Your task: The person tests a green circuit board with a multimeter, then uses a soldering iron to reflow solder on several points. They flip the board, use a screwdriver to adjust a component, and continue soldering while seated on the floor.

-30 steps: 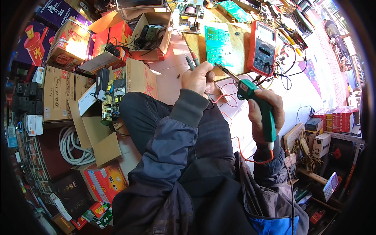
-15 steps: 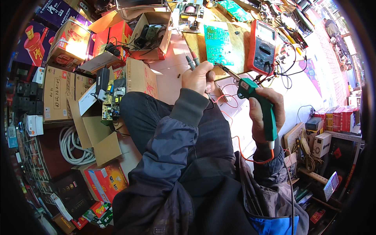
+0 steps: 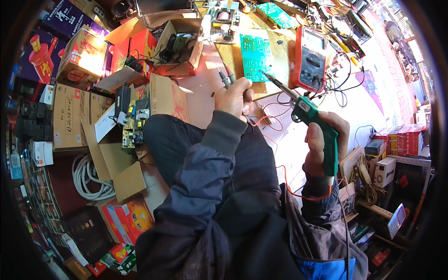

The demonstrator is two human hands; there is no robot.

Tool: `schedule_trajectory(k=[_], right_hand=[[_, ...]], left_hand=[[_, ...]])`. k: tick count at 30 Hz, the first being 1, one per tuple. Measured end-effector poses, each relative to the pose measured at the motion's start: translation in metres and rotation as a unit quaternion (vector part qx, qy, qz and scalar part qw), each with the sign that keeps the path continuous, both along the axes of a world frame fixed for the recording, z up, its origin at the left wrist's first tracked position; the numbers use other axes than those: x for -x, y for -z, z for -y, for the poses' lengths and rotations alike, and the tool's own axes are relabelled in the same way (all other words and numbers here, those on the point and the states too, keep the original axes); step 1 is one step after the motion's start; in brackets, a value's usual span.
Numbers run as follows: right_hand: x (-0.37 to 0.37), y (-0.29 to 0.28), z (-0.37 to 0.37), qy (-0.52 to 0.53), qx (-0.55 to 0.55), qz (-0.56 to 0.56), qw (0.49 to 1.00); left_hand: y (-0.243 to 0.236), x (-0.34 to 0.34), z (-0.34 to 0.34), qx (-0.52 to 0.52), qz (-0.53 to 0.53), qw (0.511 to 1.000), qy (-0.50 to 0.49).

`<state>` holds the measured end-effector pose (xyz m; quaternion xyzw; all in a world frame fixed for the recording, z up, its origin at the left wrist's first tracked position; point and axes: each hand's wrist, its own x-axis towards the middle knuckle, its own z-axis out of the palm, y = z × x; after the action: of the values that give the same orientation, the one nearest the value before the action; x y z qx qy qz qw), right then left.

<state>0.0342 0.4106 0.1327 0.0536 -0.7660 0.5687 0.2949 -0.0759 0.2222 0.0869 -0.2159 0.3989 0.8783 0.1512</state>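
Circuit board (image 3: 254, 51), bright green, flat and four-sided, with small pale dots, lying on a yellowish wooden tabletop (image 3: 231, 56). At its lower right part, the thin dark tip of a green gun-shaped soldering tool (image 3: 308, 112). Cannot tell touching from just above. Around the tool's handle, the right hand (image 3: 315, 147), with fingers bent close about the green grip and thumb along its left side. Out of the handle's bottom end, an orange-red cord (image 3: 318, 199), curving away to the left.

Just below and left of the board, the left hand (image 3: 232, 100), with fingers curled tight around grey and red pen-shaped probes (image 3: 225, 79), thin ends pointing up. Just right of the board, a red-edged dark meter (image 3: 313, 59) with a round dial and a small pale screen, face up. Near both hands, thin red wires (image 3: 275, 125), looping over the pale floor (image 3: 354, 114).

Farther up, another green board (image 3: 275, 15), lying tilted. To the left, an open brown cardboard box (image 3: 195, 49) with black cords and plugs inside. Lower down, an upright board with yellow parts (image 3: 134, 123), then a round coil of white cable (image 3: 86, 175). Far right, a row of red boxes (image 3: 403, 142).
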Motion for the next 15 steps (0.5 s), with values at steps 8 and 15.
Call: schedule_trajectory(k=[8, 15], right_hand=[[-0.0060, -0.0030, -0.0050, 0.002, 0.012, 0.013, 1.000], [-0.0002, -0.0015, -0.0029, -0.014, -0.023, -0.007, 1.000]], left_hand=[[-0.0006, -0.0009, 0.0000, 0.018, 0.001, 1.000, -0.003], [0.0028, -0.0003, -0.0001, 0.017, -0.011, 1.000, -0.008]])
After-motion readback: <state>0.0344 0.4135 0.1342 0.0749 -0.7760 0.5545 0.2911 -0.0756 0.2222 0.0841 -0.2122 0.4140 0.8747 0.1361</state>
